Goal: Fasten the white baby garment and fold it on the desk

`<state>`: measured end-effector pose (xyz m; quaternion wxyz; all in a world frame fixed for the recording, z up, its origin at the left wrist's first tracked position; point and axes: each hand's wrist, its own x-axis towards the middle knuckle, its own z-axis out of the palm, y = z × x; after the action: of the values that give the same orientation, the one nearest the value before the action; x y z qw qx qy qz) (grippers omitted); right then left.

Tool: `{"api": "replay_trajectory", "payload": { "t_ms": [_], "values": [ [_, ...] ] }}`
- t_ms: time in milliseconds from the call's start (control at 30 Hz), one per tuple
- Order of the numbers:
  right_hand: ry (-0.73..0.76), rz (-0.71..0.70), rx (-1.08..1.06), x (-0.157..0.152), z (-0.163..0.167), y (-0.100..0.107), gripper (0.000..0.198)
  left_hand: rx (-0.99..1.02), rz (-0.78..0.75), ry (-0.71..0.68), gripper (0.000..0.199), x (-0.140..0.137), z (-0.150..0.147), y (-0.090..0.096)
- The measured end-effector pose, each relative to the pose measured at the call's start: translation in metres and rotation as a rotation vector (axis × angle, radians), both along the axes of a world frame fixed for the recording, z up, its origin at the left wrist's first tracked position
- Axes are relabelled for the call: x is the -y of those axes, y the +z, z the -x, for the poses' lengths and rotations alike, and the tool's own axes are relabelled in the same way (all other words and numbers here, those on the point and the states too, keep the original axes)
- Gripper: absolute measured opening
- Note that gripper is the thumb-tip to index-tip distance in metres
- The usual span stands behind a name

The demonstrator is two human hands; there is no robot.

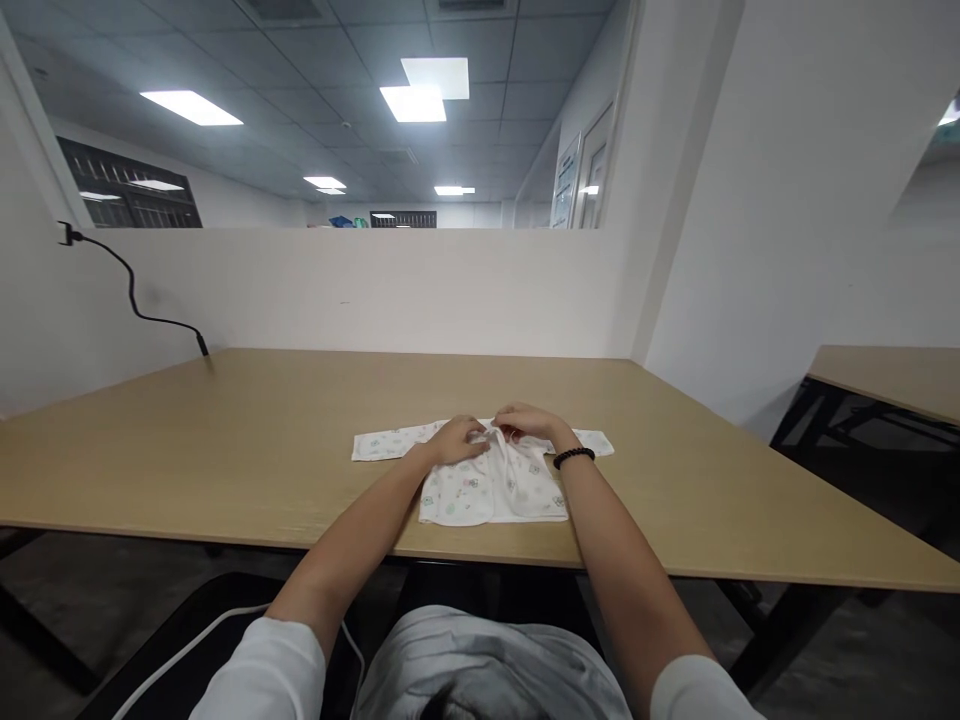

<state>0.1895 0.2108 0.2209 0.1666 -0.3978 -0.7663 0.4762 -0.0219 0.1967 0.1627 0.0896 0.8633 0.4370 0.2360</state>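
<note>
With right hand [523,420], grasping a raised fold [507,464] of printed garment [459,494]; with left hand [454,441], touching it, cannot tell whether pinching. Best worked gently, leaving sleeves [379,445] flat.

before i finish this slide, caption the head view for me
Left hand and right hand on a white printed garment laid out on a tan table.

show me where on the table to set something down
Bare table: left of the shirt toward the cable; behind the shirt to the wall; right of it to the edge. Crowded: front middle, where the left hand and the right hand touch the shirt.
</note>
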Motion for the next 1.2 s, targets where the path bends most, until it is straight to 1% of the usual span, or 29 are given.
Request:
{"api": "replay_trajectory", "payload": {
  "t_ms": [100, 167, 233, 333, 433, 500, 567, 633, 733, 800, 867, 933, 1033, 1100, 1200],
  "values": [
    [-0.017, 0.062, 0.023, -0.002, 0.001, -0.021, 0.032, -0.048, -0.028, 0.056, 0.032, -0.002, -0.006, -0.006],
    [-0.039, 0.046, 0.047, -0.003, -0.003, -0.034, 0.038, -0.030, -0.023, 0.124, 0.026, -0.004, -0.011, -0.009],
    [-0.065, 0.000, 0.046, -0.003, -0.006, -0.041, 0.041, 0.019, -0.021, 0.178, 0.023, -0.006, -0.014, -0.011],
    [-0.135, -0.129, -0.001, -0.002, -0.008, -0.045, 0.040, 0.093, -0.023, 0.201, 0.023, -0.009, -0.015, -0.012],
    [-0.262, -0.305, -0.016, -0.001, -0.010, -0.047, 0.039, 0.128, -0.010, 0.241, 0.029, -0.010, -0.013, -0.013],
    [-0.311, -0.420, 0.070, 0.000, -0.013, -0.049, 0.039, 0.105, 0.016, 0.262, 0.036, -0.009, -0.011, -0.013],
    [-0.314, -0.503, 0.188, 0.002, -0.016, -0.049, 0.036, 0.054, 0.058, 0.245, 0.044, -0.008, -0.009, -0.012],
    [-0.291, -0.545, 0.252, 0.006, -0.016, -0.046, 0.030, -0.011, 0.108, 0.205, 0.050, -0.005, -0.007, -0.011],
    [-0.218, -0.545, 0.198, 0.019, -0.012, -0.033, 0.030, -0.124, 0.171, 0.156, 0.053, -0.001, -0.004, -0.008],
    [-0.097, -0.496, 0.171, 0.035, -0.007, -0.023, 0.036, -0.175, 0.185, 0.146, 0.052, 0.001, -0.002, -0.007],
    [0.040, -0.425, 0.234, 0.055, -0.002, -0.017, 0.041, -0.182, 0.180, 0.146, 0.051, 0.001, -0.002, -0.007],
    [0.113, -0.380, 0.341, 0.075, 0.002, -0.016, 0.039, -0.150, 0.159, 0.150, 0.050, 0.000, -0.002, -0.008],
    [0.147, -0.353, 0.412, 0.095, 0.004, -0.017, 0.018, -0.042, 0.117, 0.154, 0.044, -0.002, -0.003, -0.011],
    [0.171, -0.345, 0.405, 0.101, 0.003, -0.016, 0.007, 0.045, 0.098, 0.142, 0.037, -0.004, -0.003, -0.013],
    [0.238, -0.307, 0.374, 0.101, 0.001, -0.008, 0.006, 0.171, 0.107, 0.107, 0.026, -0.006, -0.003, -0.015]
  ]
}}
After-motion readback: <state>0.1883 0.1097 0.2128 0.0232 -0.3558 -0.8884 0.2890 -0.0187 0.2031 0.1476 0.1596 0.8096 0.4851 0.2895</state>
